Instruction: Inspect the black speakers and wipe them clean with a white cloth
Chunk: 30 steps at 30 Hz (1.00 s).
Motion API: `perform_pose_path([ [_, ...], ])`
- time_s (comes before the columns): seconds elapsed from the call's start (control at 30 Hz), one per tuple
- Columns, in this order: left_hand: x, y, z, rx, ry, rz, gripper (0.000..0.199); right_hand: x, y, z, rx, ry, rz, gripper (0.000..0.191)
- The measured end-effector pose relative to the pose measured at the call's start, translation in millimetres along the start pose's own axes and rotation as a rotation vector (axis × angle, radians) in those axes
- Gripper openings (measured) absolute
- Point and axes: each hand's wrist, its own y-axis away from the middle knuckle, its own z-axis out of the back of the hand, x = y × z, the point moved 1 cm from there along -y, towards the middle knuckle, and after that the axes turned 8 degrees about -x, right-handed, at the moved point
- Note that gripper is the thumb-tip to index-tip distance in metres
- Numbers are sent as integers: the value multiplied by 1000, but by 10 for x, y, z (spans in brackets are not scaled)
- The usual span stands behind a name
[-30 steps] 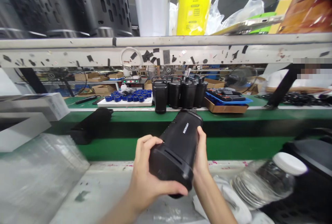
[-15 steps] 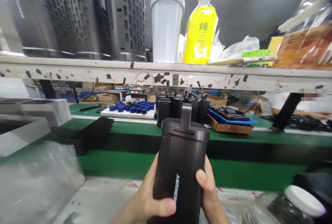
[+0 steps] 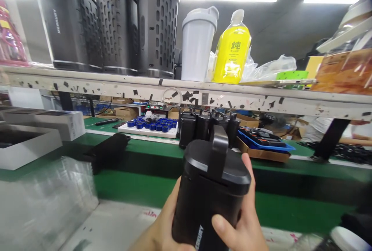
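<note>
While both hands wrap it from either side, the black speaker (image 3: 209, 189) stands upright in front of the person, low in view above the near bench edge. The left hand (image 3: 162, 227) presses its fingers against the left flank; the right hand (image 3: 242, 220) closes round the right flank, thumb across the front. White lettering near the bottom reads partly "ERCURY". A strap loop rises from its top cap.

On the shelf (image 3: 186, 92) above stand three big speakers (image 3: 116, 22), one marked "MERCURY", beside a white shaker (image 3: 199, 43) and a yellow bottle (image 3: 231, 51) bearing a Chinese character. Beyond the green belt (image 3: 139, 154) sit small black speakers (image 3: 200, 127) and blue caps (image 3: 151, 124) on a white tray.
</note>
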Motion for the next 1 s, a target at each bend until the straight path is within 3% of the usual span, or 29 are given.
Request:
perform_pose_path([
  [0.1, -38, -12, -60, 128, 298, 42, 96, 135, 4, -13, -96, 160, 75, 107],
  [0.27, 81, 69, 19, 170, 389, 336, 103, 141, -114, 78, -183, 378, 25, 65],
  [0.4, 279, 145, 159, 122, 387, 487, 93, -115, -230, 159, -125, 536, -30, 69],
  [0.53, 321, 125, 236, -10, 368, 424, 82, -296, -141, 91, -32, 561, -51, 63],
  [0.67, 238, 74, 235, -84, 355, 362, 75, -230, -18, 7, 24, 641, -32, 57],
  [0.8, 186, 56, 191, -86, 349, 367, 67, -186, -87, 183, 96, 776, 100, 39],
  [0.93, 181, 52, 155, -78, 360, 362, 86, -190, -212, 489, 362, 820, 72, 39],
  [1.0, 189, 46, 143, -68, 369, 359, 103, -150, -267, 569, 421, 820, 13, 39],
])
